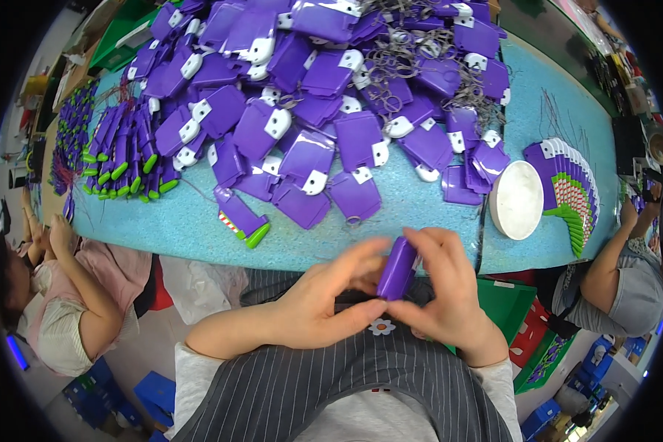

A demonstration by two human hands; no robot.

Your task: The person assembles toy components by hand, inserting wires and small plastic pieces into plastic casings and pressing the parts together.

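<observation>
Above my lap, just off the near table edge, I hold a narrow purple plastic piece with a glossy rounded side. My right hand grips it between the thumb at its lower end and the fingers at its upper end. My left hand has its thumb at the lower end and its slightly blurred fingers curled behind the left side. A purple part with a striped strip and a green end lies on the table beyond my left hand. Flat purple pieces with white corners are heaped farther back.
Grey metal rings lie among the heap. Purple parts with green ends are bunched at left. A white bowl and a fanned stack of assembled pieces stand at right. People sit on both sides; a green crate is below right.
</observation>
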